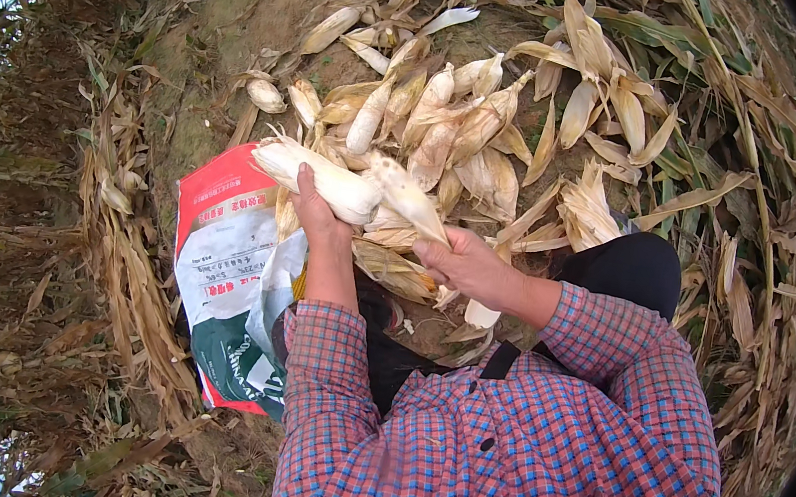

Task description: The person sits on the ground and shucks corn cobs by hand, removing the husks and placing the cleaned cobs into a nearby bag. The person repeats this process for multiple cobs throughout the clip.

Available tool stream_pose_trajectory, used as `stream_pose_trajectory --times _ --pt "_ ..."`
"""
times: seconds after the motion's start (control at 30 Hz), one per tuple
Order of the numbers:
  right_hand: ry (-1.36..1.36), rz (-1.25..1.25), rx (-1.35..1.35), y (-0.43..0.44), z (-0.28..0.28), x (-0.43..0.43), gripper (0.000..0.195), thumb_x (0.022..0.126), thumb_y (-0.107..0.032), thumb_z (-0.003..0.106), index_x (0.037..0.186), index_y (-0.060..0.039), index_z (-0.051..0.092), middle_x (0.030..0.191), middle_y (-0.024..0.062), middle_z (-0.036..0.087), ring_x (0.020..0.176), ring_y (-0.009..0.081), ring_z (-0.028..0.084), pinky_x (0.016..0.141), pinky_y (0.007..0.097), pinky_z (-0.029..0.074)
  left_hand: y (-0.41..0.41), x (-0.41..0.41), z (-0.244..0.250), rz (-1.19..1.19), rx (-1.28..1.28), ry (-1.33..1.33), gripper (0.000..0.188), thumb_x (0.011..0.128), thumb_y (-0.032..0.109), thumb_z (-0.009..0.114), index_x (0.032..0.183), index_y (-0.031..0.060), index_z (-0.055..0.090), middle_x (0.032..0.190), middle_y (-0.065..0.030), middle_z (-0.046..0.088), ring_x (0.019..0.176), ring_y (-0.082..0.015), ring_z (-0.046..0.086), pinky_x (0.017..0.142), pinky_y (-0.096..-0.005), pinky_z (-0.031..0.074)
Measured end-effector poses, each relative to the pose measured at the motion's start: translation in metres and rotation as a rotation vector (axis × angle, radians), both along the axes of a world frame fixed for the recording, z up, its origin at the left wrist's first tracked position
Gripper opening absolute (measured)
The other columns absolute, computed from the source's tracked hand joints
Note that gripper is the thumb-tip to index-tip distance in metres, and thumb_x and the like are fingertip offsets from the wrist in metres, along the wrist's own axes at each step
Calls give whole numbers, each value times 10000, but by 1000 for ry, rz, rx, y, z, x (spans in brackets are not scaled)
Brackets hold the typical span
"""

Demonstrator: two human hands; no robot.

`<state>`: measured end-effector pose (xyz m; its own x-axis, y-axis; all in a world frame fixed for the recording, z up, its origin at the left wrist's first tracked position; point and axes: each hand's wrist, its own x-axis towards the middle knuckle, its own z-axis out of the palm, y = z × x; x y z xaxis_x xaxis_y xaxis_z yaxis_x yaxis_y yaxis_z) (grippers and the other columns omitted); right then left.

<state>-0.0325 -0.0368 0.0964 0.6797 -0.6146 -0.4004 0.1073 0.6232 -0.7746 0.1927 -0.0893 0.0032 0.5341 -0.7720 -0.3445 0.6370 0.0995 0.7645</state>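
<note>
My left hand (pixel 323 218) grips an ear of corn (pixel 324 180) wrapped in pale inner husk, with frayed silk at its far left end. In my right hand (pixel 470 264) is the narrow end of a pale, spotted husk leaf (pixel 409 196). The leaf's wide end meets or overlaps the right end of the ear; whether it is still attached I cannot tell. Beneath both hands spreads a pile of unhusked corn ears (pixel 451 131) in dry tan husks. A printed woven sack (pixel 227 256) lies beside my left forearm, with some yellow kernels (pixel 299 285) showing at its edge.
Dry corn stalks and leaves (pixel 729 141) are heaped on the right. Another row of dry stalks (pixel 132 266) runs along the left. Bare soil (pixel 226 37) shows at the upper left. Loose husks (pixel 587 213) lie by my dark-clothed knee (pixel 621 270).
</note>
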Motion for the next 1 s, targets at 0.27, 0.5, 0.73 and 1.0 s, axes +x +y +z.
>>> stream_pose_trajectory --times 0.27,0.5,0.73,1.0 --pt "182 -387 -436 -66 -62 2 554 783 -360 758 1120 28 551 969 127 656 845 184 638 738 316 518 28 -85 5 -392 9 -312 521 979 312 455 1369 -7 326 1277 -155 486 1113 -230 512 956 -351 422" --pt "472 -332 -544 -73 -73 -7 424 836 -323 694 1039 41 614 856 128 667 724 184 625 682 335 507 34 -93 12 -489 26 -448 536 997 280 411 1414 -23 261 1319 -167 452 1159 -210 466 994 -321 370" --pt "234 -351 -293 -70 -72 -4 325 884 -178 581 1113 52 572 880 75 647 754 132 586 692 306 493 35 -79 -4 -580 -32 -59 508 1011 346 325 1368 -15 363 1288 -144 501 1132 -238 519 981 -350 410" --pt "338 -422 -481 -67 -66 -11 331 885 -164 490 1120 60 558 882 161 652 781 201 615 727 351 495 37 -87 2 -643 -27 158 507 1022 374 273 1346 7 407 1255 -134 542 1106 -238 559 970 -370 441"
